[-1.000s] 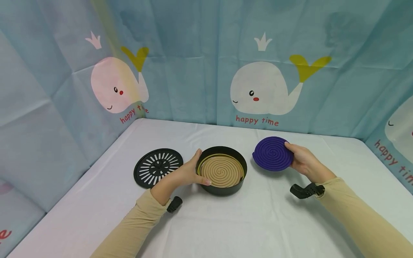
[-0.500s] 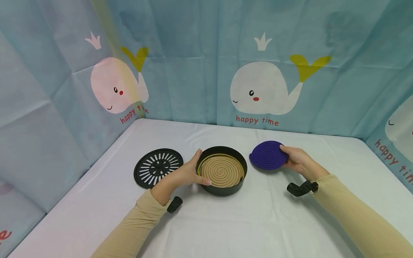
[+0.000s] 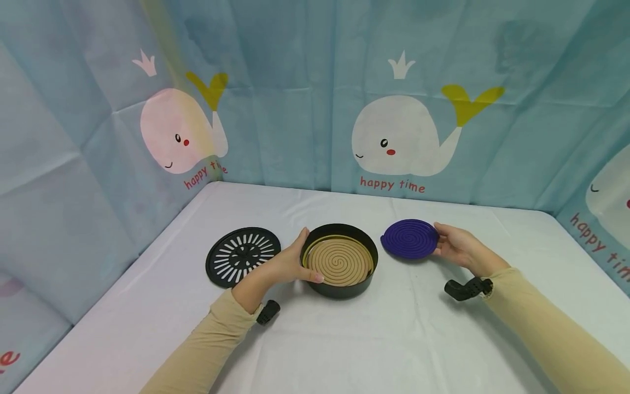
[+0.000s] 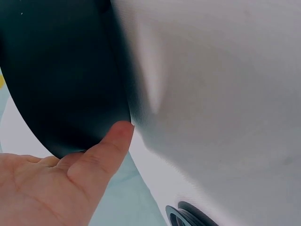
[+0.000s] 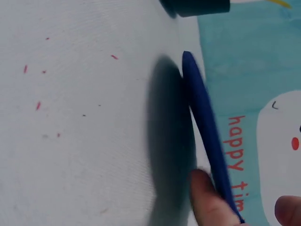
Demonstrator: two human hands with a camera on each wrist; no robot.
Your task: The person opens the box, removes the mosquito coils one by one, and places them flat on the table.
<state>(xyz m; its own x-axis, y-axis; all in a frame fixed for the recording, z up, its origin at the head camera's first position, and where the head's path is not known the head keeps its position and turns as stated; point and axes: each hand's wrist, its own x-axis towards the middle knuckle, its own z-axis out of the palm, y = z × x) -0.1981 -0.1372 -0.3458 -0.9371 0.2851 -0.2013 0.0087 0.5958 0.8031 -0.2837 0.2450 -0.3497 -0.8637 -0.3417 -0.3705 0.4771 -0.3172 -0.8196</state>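
Lowered since a second ago, the purple spiral coil disc (image 3: 410,239) now sits nearly flat near the desk's (image 3: 344,339) far right side, where earlier it was tipped up steeply in the right hand (image 3: 455,244). That hand pinches its right edge, thumb and fingers on either face; the wrist view shows the disc's near edge a little off the cloth. The left hand (image 3: 285,262) is unmoved, curled round the left wall of the round black tin (image 3: 339,260) holding a tan spiral coil (image 3: 338,261) mid-desk. A black slotted round lid (image 3: 243,256) lies just left. Setting-down looks to be the step in hand; next calls for easing the fingers out.
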